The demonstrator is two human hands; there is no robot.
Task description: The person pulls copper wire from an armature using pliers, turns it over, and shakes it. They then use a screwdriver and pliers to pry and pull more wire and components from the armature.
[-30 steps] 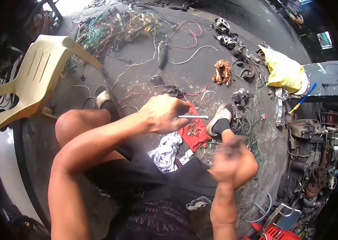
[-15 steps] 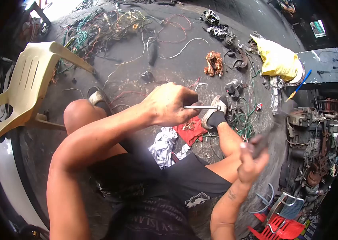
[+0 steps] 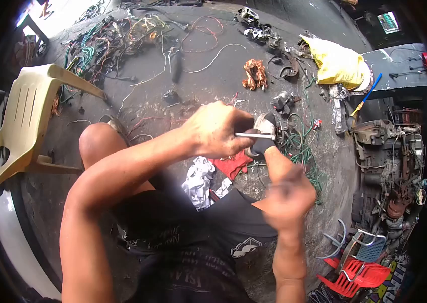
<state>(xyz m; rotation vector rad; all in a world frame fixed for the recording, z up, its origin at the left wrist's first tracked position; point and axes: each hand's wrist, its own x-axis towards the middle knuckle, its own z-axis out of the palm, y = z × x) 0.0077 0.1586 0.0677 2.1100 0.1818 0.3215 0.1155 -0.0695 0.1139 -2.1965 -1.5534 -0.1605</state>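
My left hand (image 3: 217, 130) is closed in a fist over the floor between my legs. Out of it, to the right, sticks a thin metal rod (image 3: 255, 135) with a small wider end. My right hand (image 3: 291, 199) is smeared by motion, raised over my right leg with its fingers curled round a dark object that I cannot make out. Below the left hand lie a red cloth (image 3: 232, 164) and a crumpled white cloth (image 3: 198, 181). Just past the rod's tip is my right shoe (image 3: 264, 122).
A cream plastic chair (image 3: 24, 108) stands at left. Tangled wires (image 3: 90, 50) and a copper bundle (image 3: 255, 74) lie ahead. At right are green wires (image 3: 302, 144), a yellow sack (image 3: 338, 63), an engine (image 3: 385, 146) and a red chair (image 3: 357, 278).
My right hand has swung left and inward, toward the rod, with its wrist turned. The left hand stays nearly in place. The whole view has shifted slightly.
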